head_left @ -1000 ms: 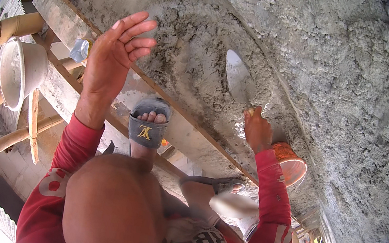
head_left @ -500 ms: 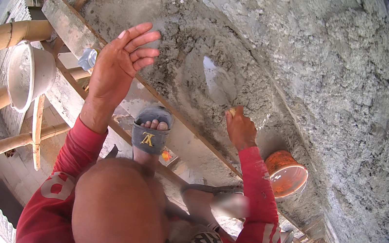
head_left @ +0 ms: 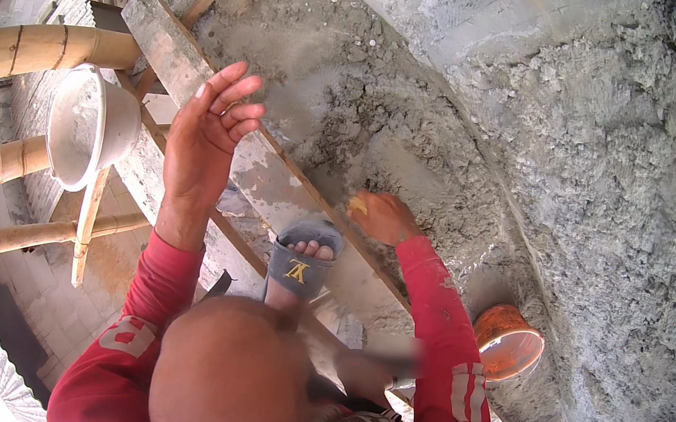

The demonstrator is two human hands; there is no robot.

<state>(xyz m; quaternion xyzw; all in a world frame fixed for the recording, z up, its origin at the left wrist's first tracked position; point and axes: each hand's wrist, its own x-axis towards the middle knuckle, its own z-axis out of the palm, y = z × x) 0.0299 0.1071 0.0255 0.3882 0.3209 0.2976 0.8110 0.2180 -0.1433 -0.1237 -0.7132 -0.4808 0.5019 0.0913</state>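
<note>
My right hand (head_left: pixel 389 219) is closed round the yellowish handle of a trowel (head_left: pixel 358 205), low over wet grey mortar (head_left: pixel 401 155). Its blade cannot be made out against the grey around it. My left hand (head_left: pixel 211 139) is raised, empty, with loosely bent fingers apart, above a mortar-smeared wooden board (head_left: pixel 266 176) that edges the mortar bed.
An orange bucket (head_left: pixel 508 343) lies tilted by my right forearm. At left, a whitish bucket (head_left: pixel 120 131) sits among bamboo poles (head_left: pixel 51 54). A rough plastered wall (head_left: pixel 614 188) rises on the right. My sandalled foot (head_left: pixel 302 266) rests by the board.
My right hand has moved left and toward the board with the trowel, whose blade showed plainly before. My left hand stays raised and open. The whole view has shifted somewhat.
</note>
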